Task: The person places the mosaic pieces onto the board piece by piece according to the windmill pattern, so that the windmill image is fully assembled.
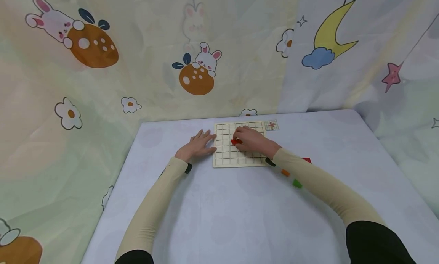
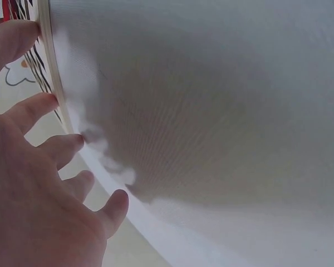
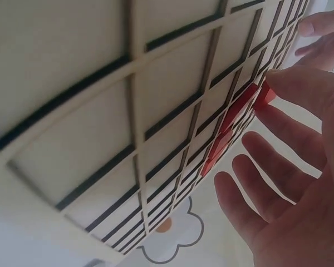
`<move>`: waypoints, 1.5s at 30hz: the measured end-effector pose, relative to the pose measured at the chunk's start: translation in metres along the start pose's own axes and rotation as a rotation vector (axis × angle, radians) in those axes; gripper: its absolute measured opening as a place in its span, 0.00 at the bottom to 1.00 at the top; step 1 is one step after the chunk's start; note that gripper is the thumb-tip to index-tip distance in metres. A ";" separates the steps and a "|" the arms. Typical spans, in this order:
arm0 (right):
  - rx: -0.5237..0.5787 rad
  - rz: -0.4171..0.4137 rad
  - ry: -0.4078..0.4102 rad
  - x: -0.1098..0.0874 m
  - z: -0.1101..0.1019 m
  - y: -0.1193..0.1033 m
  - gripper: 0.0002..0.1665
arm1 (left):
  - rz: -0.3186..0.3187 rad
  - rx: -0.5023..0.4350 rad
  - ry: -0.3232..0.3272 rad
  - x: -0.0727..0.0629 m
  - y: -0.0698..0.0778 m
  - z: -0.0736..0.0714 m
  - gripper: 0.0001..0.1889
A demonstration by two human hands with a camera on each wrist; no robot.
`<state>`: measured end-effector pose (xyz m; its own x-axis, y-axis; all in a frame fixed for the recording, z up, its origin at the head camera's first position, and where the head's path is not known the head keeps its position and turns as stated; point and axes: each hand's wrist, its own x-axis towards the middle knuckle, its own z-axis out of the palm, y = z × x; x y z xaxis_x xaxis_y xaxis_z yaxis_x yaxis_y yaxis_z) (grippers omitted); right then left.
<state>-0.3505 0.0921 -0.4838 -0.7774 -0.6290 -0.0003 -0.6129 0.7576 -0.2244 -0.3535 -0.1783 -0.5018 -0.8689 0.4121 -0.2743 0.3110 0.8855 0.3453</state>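
Red piece pinched between thumb and index finger of the right hand, at the wooden grid board.
That hand's other fingers are loosely spread, and more red pieces lie on the grid beside it; whether the pinched one touches the board is hard to tell. The left hand, fingers splayed and gripping nothing, touches the board's left edge. A small pattern card lies beside the upper right corner; an orange piece and a green piece lie near the right sleeve.
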 end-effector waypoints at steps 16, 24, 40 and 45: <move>0.003 0.013 0.013 0.011 0.003 -0.001 0.15 | 0.001 0.020 0.001 0.003 -0.001 -0.001 0.37; 0.031 0.013 -0.015 0.015 0.007 0.001 0.13 | 0.003 0.015 -0.014 0.002 0.000 -0.001 0.37; 0.025 0.056 0.009 0.013 0.006 0.001 0.15 | -0.001 0.020 -0.003 0.002 0.001 -0.002 0.37; 0.027 0.050 0.014 0.011 0.007 0.001 0.15 | -0.008 0.021 -0.009 0.002 0.000 -0.001 0.37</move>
<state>-0.3587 0.0844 -0.4910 -0.8090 -0.5878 0.0009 -0.5693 0.7830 -0.2505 -0.3555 -0.1774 -0.5018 -0.8681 0.4064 -0.2852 0.3116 0.8932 0.3242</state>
